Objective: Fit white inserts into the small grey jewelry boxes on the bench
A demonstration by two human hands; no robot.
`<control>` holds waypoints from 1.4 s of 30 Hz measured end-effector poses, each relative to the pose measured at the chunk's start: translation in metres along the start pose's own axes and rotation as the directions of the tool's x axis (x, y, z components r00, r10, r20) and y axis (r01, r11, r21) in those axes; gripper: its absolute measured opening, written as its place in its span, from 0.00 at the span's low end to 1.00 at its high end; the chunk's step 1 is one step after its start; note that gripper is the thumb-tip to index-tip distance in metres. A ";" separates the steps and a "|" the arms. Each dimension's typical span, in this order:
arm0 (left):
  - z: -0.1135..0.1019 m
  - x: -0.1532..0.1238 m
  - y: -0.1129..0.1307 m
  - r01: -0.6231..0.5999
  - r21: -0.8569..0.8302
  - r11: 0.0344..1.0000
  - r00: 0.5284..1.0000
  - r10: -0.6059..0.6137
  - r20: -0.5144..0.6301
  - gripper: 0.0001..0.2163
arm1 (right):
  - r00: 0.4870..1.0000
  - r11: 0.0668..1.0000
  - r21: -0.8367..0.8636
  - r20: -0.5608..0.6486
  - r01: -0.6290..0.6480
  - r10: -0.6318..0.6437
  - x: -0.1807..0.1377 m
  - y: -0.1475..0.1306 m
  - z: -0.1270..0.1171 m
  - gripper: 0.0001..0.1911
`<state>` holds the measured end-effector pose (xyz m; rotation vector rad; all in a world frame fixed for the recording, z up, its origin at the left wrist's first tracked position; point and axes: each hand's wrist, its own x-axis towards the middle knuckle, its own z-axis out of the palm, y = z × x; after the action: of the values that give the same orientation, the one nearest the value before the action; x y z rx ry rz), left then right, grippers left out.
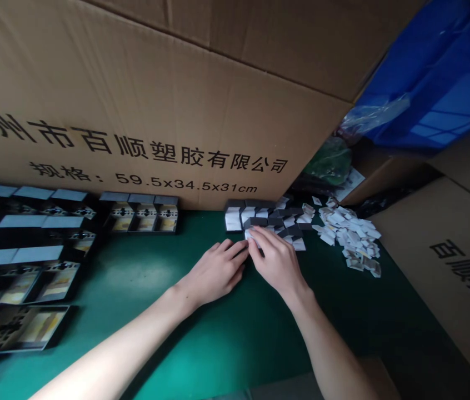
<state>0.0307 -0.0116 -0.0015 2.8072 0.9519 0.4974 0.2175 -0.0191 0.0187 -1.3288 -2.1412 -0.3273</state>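
Observation:
My left hand [220, 272] is closed, its curled fingertips against the near edge of a small black box with a white lining [255, 222]. From the other side, the bent fingers of my right hand [276, 258] close on the same box near its white part. The fingers hide much of that box. Just behind it stand several similar black boxes [234, 215], with white showing inside. To the right of my right hand lies a loose pile of small white folded pieces [349, 228].
Rows of larger open black boxes [55, 278] stand at left on the green table [143, 289]; a group of open black boxes [145, 214] stands by the back carton. A large printed cardboard carton [155, 111] walls off the back. Another carton [439, 266] and a blue bin [439, 83] are at right.

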 end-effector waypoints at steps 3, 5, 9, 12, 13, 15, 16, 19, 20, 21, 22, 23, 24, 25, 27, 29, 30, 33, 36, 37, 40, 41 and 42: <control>0.001 0.000 -0.001 -0.006 -0.010 1.000 1.000 0.006 -0.014 0.17 | 1.000 1.000 0.015 0.008 -0.008 0.008 0.000 0.001 0.000 0.14; 0.001 -0.001 -0.002 -0.008 -0.019 1.000 1.000 0.007 -0.020 0.18 | 1.000 0.999 0.031 0.013 -0.017 0.017 0.000 0.001 0.000 0.14; 0.001 -0.002 -0.004 -0.017 -0.059 0.998 0.999 0.014 -0.048 0.17 | 0.999 0.997 0.064 -0.002 -0.034 0.035 0.000 0.002 0.001 0.14; 0.000 -0.002 -0.005 -0.016 -0.089 0.996 0.998 0.011 -0.056 0.16 | 0.999 0.996 0.072 -0.007 -0.045 0.046 0.000 0.002 0.002 0.13; 0.000 -0.002 -0.005 -0.014 -0.095 0.995 0.999 0.009 -0.054 0.15 | 0.999 0.996 0.075 -0.003 -0.046 0.047 0.000 0.002 0.002 0.13; -0.001 -0.002 -0.005 -0.012 -0.103 0.995 0.999 0.007 -0.049 0.15 | 0.999 0.995 0.083 0.007 -0.047 0.047 0.001 0.003 0.002 0.14; -0.001 -0.002 -0.005 -0.012 -0.104 0.995 0.999 0.007 -0.047 0.16 | 0.999 0.995 0.088 0.011 -0.046 0.045 0.001 0.003 0.003 0.14; 0.000 -0.002 -0.005 -0.009 -0.087 0.996 0.999 0.006 -0.038 0.16 | 0.999 0.995 0.099 0.005 -0.035 0.035 0.001 0.003 0.003 0.14; 0.000 -0.002 -0.005 -0.008 -0.077 0.997 0.999 0.006 -0.032 0.17 | 1.000 0.994 0.102 -0.003 -0.029 0.030 0.001 0.003 0.003 0.14; 0.000 -0.002 -0.005 -0.007 -0.069 0.998 1.000 0.005 -0.029 0.17 | 1.000 0.994 0.105 -0.012 -0.023 0.025 0.001 0.003 0.003 0.14; 0.000 -0.002 -0.004 -0.007 -0.064 0.998 1.000 0.005 -0.027 0.17 | 1.000 0.994 0.106 -0.021 -0.018 0.021 0.001 0.003 0.003 0.14; 0.000 -0.002 -0.004 -0.008 -0.063 0.998 1.000 0.006 -0.028 0.17 | 0.999 0.994 0.105 -0.031 -0.015 0.019 0.001 0.003 0.003 0.14; 0.000 -0.002 -0.004 -0.008 -0.066 0.998 1.000 0.006 -0.030 0.17 | 0.999 0.995 0.101 -0.039 -0.013 0.017 0.001 0.003 0.004 0.14; 0.000 -0.002 -0.004 -0.007 -0.071 0.997 1.000 0.005 -0.031 0.17 | 0.999 0.995 0.095 -0.045 -0.008 0.012 0.001 0.003 0.004 0.14; -0.001 -0.002 -0.005 -0.005 -0.080 0.997 1.000 0.003 -0.029 0.17 | 0.999 0.997 0.080 -0.051 0.009 -0.005 0.000 0.003 0.004 0.14; -0.001 -0.002 -0.005 -0.002 -0.086 0.996 1.000 -0.001 -0.028 0.18 | 0.999 0.998 0.058 -0.042 0.024 -0.022 -0.001 0.002 0.004 0.14; -0.001 -0.002 -0.005 -0.001 -0.089 0.996 1.000 -0.002 -0.030 0.18 | 0.999 0.999 0.045 -0.030 0.025 -0.024 -0.001 0.001 0.003 0.14; -0.001 -0.002 -0.004 -0.005 -0.093 0.996 0.999 0.002 -0.035 0.16 | 1.000 1.000 0.005 0.022 0.013 -0.013 -0.002 -0.002 0.003 0.14; -0.002 -0.001 -0.003 -0.010 -0.074 0.997 0.999 0.008 -0.033 0.14 | 0.998 1.000 -0.012 0.058 0.007 -0.006 -0.003 -0.003 0.002 0.14; -0.002 -0.001 -0.003 -0.009 -0.065 0.998 0.999 0.007 -0.032 0.14 | 0.998 1.000 -0.013 0.065 0.005 -0.004 -0.003 -0.003 0.001 0.14; -0.003 -0.001 -0.003 -0.007 -0.042 0.999 1.000 0.006 -0.021 0.15 | 0.997 1.000 -0.014 0.073 0.003 -0.002 -0.002 -0.003 0.001 0.15; -0.003 0.000 -0.003 -0.007 -0.041 0.999 1.000 0.006 -0.019 0.15 | 0.998 1.000 -0.013 0.068 0.006 -0.005 -0.002 -0.002 0.000 0.15; -0.003 -0.001 -0.003 -0.007 -0.043 0.999 1.000 0.006 -0.018 0.15 | 0.998 1.000 -0.011 0.062 0.009 -0.008 -0.002 -0.002 0.000 0.15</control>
<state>0.0276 -0.0097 0.0007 2.7728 0.9237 0.5389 0.2164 -0.0215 0.0177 -1.3527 -2.2001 -0.3058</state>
